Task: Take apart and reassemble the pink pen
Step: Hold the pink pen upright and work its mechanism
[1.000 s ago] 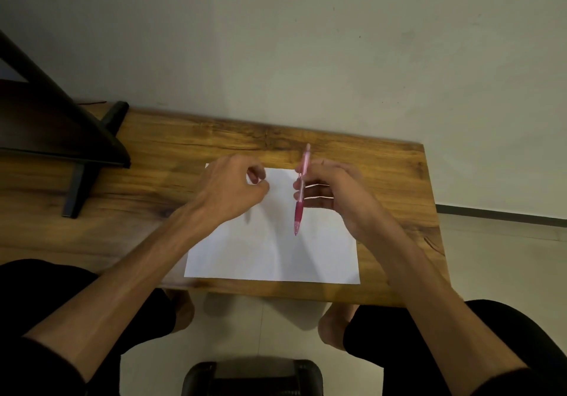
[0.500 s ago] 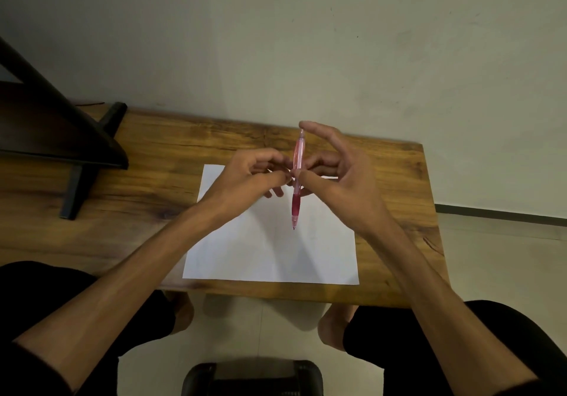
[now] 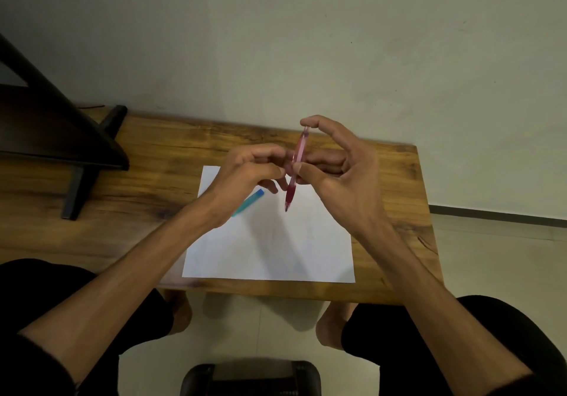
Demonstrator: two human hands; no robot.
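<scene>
Head view: right hand [image 3: 346, 168] pinches pink pen [image 3: 295, 168] near-upright, tip down, above white paper [image 3: 276, 251] on worktop [image 3: 159, 162]. Left hand [image 3: 245, 178] fingers curled against pen mid-barrel. Blue pen [image 3: 250, 201] lies on paper, partly hidden behind left hand.

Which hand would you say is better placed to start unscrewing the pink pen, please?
The left hand, probably. The right hand already steadies the pink pen, upright over the white paper, with a fingertip on its top end and a thumb at mid-barrel, while the left fingers meet the barrel, free to twist.
</scene>
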